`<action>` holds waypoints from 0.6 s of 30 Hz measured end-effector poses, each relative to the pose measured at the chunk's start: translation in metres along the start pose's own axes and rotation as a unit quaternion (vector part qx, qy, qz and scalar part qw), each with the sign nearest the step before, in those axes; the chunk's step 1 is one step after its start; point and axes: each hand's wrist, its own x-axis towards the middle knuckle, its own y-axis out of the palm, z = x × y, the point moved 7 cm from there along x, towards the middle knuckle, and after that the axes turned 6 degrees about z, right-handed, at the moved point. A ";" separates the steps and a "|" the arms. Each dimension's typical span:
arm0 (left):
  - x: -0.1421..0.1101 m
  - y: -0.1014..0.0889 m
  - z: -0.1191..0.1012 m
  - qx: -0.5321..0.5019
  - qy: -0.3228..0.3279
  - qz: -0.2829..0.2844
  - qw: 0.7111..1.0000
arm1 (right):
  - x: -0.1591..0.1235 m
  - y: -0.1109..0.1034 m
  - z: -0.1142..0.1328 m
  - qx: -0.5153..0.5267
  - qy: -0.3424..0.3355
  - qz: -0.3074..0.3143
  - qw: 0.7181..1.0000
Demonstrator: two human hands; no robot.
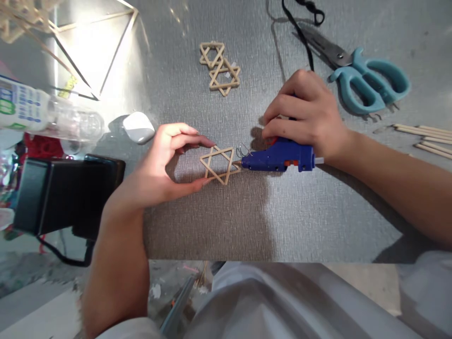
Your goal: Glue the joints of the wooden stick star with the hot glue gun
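Between the thumb and fingers of my left hand (167, 165) is a six-pointed star made of thin wooden sticks (219, 151), held at its left side just over the table. My right hand (307, 113) is wrapped round a blue hot glue gun (275, 157). The gun's nozzle points left and meets the star's right side, where fine glue strings curl above it. A clear glue stick (319, 160) pokes out of the gun's back end. Two finished-looking stick stars, an upper one (212, 43) and a lower one (233, 86), lie together farther back on the table.
Teal-handled scissors (358, 77) lie behind my right hand, beside a black cord (300, 33). Several thin sticks (423, 132) rest at the right. At the left are a white rounded object (139, 127), a clear bottle (76, 117), a black box-shaped object (60, 193) and a stick frame (95, 21).
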 end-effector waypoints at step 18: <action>-0.001 0.000 0.006 0.028 0.021 -0.018 0.999 | 0.001 0.001 0.002 -0.040 -0.005 0.036 0.999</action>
